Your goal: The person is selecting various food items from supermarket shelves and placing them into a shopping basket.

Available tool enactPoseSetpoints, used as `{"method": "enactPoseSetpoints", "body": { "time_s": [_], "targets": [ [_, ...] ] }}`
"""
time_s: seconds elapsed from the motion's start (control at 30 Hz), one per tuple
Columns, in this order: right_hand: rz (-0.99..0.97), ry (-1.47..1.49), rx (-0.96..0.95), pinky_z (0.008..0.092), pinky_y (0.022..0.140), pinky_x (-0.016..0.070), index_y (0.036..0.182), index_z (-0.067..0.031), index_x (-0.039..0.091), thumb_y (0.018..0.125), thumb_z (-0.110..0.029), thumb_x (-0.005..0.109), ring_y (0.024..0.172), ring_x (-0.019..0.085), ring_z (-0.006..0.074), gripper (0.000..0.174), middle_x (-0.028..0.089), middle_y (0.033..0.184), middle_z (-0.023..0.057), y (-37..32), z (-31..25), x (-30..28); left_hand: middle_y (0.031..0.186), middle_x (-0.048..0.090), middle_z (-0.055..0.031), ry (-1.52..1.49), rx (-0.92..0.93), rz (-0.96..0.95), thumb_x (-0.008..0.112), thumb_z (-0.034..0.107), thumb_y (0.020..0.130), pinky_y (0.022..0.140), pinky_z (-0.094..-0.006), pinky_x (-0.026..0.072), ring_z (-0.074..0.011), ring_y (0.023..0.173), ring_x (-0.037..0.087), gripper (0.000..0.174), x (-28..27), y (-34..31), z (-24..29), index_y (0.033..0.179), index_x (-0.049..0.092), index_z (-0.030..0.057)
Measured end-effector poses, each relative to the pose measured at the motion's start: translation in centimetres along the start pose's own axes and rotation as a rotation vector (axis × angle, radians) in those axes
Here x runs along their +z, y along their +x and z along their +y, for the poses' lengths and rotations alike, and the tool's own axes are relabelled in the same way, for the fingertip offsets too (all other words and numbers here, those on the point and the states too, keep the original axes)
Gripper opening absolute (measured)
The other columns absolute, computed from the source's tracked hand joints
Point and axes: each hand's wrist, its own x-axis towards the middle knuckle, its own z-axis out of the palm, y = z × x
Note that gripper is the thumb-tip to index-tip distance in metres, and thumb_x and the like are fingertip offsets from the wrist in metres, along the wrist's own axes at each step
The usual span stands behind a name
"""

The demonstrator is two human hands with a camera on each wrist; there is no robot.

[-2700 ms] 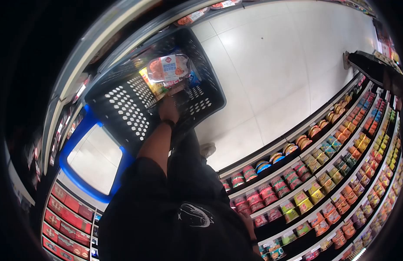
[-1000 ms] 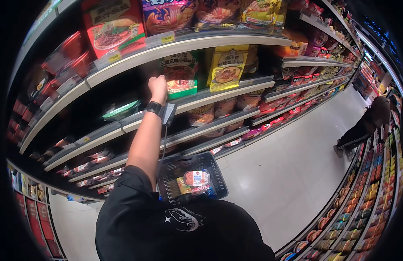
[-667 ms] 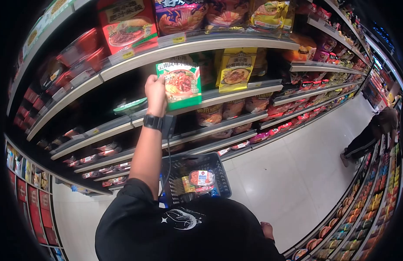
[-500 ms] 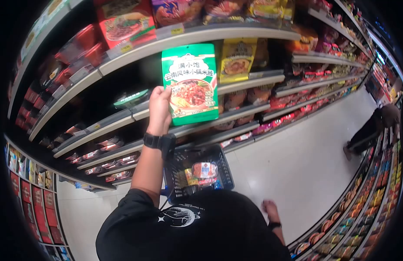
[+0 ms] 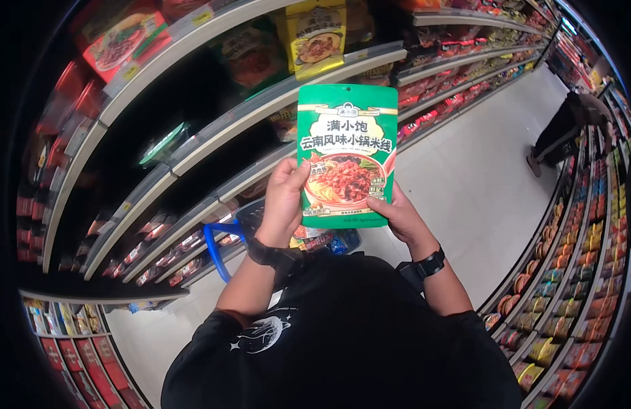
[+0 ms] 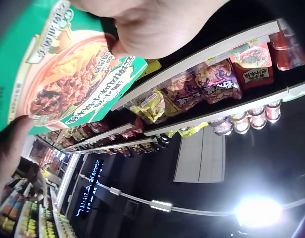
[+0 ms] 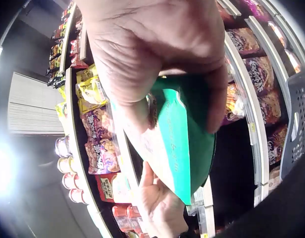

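The green, upright rectangular pouch with a bowl of food printed on its front (image 5: 347,157) is held up before the person's chest, in both hands. Left to right in the head view, a bright blue looped handle (image 5: 220,252) comes first, beside a dark grey perforated plastic basket (image 7: 293,104), partly hidden below the pouch. Next is the left hand (image 5: 283,199), gripping the pouch's left edge with the thumb laid on the front; the pouch lies just to its right. Above the pouch, a yellow pouch (image 5: 317,42) stands on the shelf. The right hand (image 5: 405,215) pinches the lower right corner, thumb on the front and fingers behind, with the pouch to its left. Both hands touch it, so neither is nearer; the left sits slightly higher along the edge. Farther right, well apart, a person in dark clothes (image 5: 567,129) bends toward the shelves.

The pouch's long axis runs between the hands, almost straight up the head view: the edge with the hang hole points away from the body, the bottom edge toward it, and the printed front faces the head camera.
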Motion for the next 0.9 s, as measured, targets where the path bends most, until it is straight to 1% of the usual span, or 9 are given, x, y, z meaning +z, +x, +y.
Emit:
{"method": "enactPoseSetpoints", "body": {
  "time_s": [0.1, 0.2, 0.27, 0.33, 0.37, 0.47, 0.5, 0.77, 0.9],
  "targets": [
    [0.06, 0.077, 0.002, 0.034, 0.104, 0.0399, 0.141, -0.0014, 0.037, 0.092, -0.022, 0.065, 0.122, 0.051, 0.0173, 0.06, 0.053, 0.133, 0.0093, -0.5, 1.1, -1.2, 0.095, 0.064, -0.0014, 0.21, -0.001, 0.003, 0.057, 0.013, 0.098, 0.081, -0.0233, 0.0478, -0.0064, 0.086, 0.058, 0.008, 0.5, -0.8, -0.8, 0.092, 0.056, 0.0074],
    [0.101, 0.102, 0.017, 0.0332, 0.102, 0.0407, 0.138, -0.0006, 0.041, 0.092, -0.023, 0.065, 0.119, 0.052, 0.0169, 0.056, 0.056, 0.13, 0.009, -1.0, 1.4, -1.7, 0.097, 0.062, -0.0055, 0.277, -0.043, 0.013, 0.059, 0.013, 0.096, 0.075, -0.0228, 0.0477, -0.0076, 0.083, 0.058, 0.01, 1.3, -1.6, -1.1, 0.093, 0.055, 0.0049],
    [0.136, 0.073, 0.022, 0.0332, 0.102, 0.0409, 0.138, -0.0006, 0.042, 0.092, -0.023, 0.066, 0.118, 0.053, 0.0167, 0.056, 0.056, 0.129, 0.009, -1.5, 1.3, -1.4, 0.105, 0.058, -0.007, 0.211, -0.022, -0.001, 0.063, 0.011, 0.093, 0.08, -0.0251, 0.0492, -0.0098, 0.088, 0.059, 0.013, 1.3, -1.6, -1.5, 0.098, 0.053, 0.0036],
    [0.133, 0.065, 0.013, 0.0332, 0.102, 0.0411, 0.137, -0.0004, 0.043, 0.092, -0.024, 0.066, 0.118, 0.053, 0.0167, 0.056, 0.056, 0.13, 0.0092, -1.9, 1.2, -1.3, 0.112, 0.053, -0.0085, 0.148, -0.012, -0.017, 0.066, 0.009, 0.091, 0.084, -0.0275, 0.0507, -0.0121, 0.093, 0.06, 0.02, 1.0, -1.5, -2.3, 0.104, 0.052, 0.0022],
    [0.133, 0.061, 0.011, 0.0332, 0.101, 0.0413, 0.137, -0.0002, 0.043, 0.092, -0.024, 0.066, 0.117, 0.053, 0.0167, 0.056, 0.056, 0.13, 0.0093, -2.1, 1.1, -1.3, 0.115, 0.057, -0.0083, 0.134, -0.039, 0.003, 0.069, 0.005, 0.087, 0.091, -0.031, 0.0505, -0.0151, 0.1, 0.061, 0.035, 0.4, -1.1, -3.0, 0.116, 0.051, 0.001],
    [0.117, -0.024, 0.066, 0.033, 0.102, 0.0413, 0.138, 0.0, 0.042, 0.09, -0.02, 0.068, 0.119, 0.052, 0.0168, 0.058, 0.055, 0.131, 0.0096, -2.8, 0.4, -1.8, 0.12, 0.059, -0.0095, 0.104, -0.197, -0.183, 0.07, 0.005, 0.085, 0.093, -0.0322, 0.05, -0.0167, 0.106, 0.061, 0.047, 1.1, -1.1, -1.5, 0.126, 0.048, -0.0002],
    [0.087, -0.033, 0.081, 0.0328, 0.102, 0.0409, 0.139, -0.0001, 0.04, 0.089, -0.018, 0.069, 0.12, 0.052, 0.017, 0.06, 0.054, 0.132, 0.0097, -3.3, 0.1, -1.8, 0.125, 0.061, -0.0103, 0.155, -0.244, -0.187, 0.072, 0.01, 0.085, 0.097, -0.0321, 0.0479, -0.0167, 0.111, 0.06, 0.054, 0.7, -1.2, -1.7, 0.132, 0.047, 0.0011],
    [-0.042, -0.078, 0.178, 0.0322, 0.107, 0.038, 0.146, -0.0011, 0.026, 0.086, -0.002, 0.069, 0.127, 0.047, 0.0166, 0.074, 0.047, 0.141, 0.01, -4.9, -1.9, -1.2, 0.12, 0.064, -0.0093, 0.135, -0.23, -0.206, 0.07, 0.011, 0.087, 0.091, -0.0312, 0.0514, -0.015, 0.104, 0.064, 0.045, -0.3, -1.5, -2.4, 0.126, 0.049, 0.0004],
    [-0.023, -0.145, 0.163, 0.032, 0.105, 0.0391, 0.146, -0.0004, 0.027, 0.09, -0.009, 0.066, 0.124, 0.048, 0.0165, 0.068, 0.048, 0.139, 0.0104, -5.1, -2.4, -0.7, 0.122, 0.062, -0.0098, 0.128, -0.204, -0.204, 0.068, 0.009, 0.089, 0.093, -0.0319, 0.0502, -0.0151, 0.106, 0.062, 0.045, -0.2, -1.8, -2.2, 0.128, 0.048, 0.0004]
  ]
}}
